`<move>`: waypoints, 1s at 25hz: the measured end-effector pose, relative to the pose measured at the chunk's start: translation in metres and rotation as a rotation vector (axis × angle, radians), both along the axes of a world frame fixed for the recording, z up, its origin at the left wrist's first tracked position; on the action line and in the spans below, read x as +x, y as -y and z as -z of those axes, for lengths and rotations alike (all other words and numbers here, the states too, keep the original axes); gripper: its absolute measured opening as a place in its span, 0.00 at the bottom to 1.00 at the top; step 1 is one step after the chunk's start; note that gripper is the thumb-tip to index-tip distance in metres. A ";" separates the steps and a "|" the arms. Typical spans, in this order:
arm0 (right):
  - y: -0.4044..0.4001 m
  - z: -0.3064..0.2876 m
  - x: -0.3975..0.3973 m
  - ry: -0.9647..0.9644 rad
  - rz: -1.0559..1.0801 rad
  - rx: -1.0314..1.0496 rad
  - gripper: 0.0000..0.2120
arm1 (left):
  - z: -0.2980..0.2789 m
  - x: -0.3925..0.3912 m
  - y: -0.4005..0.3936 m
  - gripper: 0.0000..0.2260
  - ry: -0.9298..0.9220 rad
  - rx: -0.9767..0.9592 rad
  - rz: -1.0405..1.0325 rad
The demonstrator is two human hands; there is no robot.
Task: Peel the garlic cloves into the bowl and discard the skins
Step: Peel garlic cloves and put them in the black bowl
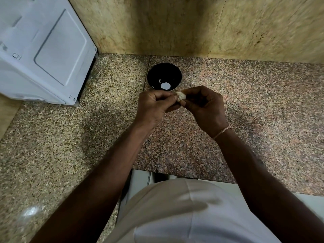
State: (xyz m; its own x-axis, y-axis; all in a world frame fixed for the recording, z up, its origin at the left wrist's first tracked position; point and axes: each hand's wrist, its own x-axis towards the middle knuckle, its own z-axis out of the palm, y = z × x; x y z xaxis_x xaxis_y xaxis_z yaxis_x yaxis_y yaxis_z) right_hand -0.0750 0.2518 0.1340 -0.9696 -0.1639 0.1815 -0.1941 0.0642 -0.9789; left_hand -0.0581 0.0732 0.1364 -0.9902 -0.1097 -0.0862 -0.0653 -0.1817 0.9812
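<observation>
A pale garlic clove [181, 97] with papery skin sits between both hands, just in front of the black bowl [154, 71]. My left hand [154, 106] pinches it from the left with curled fingers. My right hand [205, 106] pinches it from the right between thumb and fingertips. The bowl stands on the speckled granite counter [263, 102] near the back wall; white spots glint inside it, and I cannot tell if they are cloves or reflections.
A white appliance [43, 50] fills the back left of the counter. A marbled stone wall [192, 23] rises right behind the bowl. The counter's front edge [184, 174] runs close to my body, with white floor tiles below.
</observation>
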 end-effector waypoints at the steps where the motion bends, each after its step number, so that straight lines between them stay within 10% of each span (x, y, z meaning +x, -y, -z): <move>1: 0.000 0.000 0.000 0.012 0.002 -0.012 0.11 | 0.000 0.000 -0.001 0.04 -0.006 -0.003 -0.003; 16: 0.006 0.012 -0.006 0.123 0.015 -0.129 0.12 | 0.007 0.001 -0.010 0.04 0.150 0.140 -0.191; 25: 0.032 0.036 -0.009 0.581 -0.184 -0.525 0.09 | 0.026 0.023 0.022 0.01 0.356 0.386 -0.319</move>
State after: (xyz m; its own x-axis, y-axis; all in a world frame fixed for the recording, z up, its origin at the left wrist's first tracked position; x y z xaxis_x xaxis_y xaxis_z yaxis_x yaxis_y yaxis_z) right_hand -0.0839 0.2201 0.0984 -0.8984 -0.3638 -0.2461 0.3931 -0.4161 -0.8200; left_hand -0.0355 0.0508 0.1105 -0.8167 -0.2905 -0.4986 -0.2611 -0.5845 0.7682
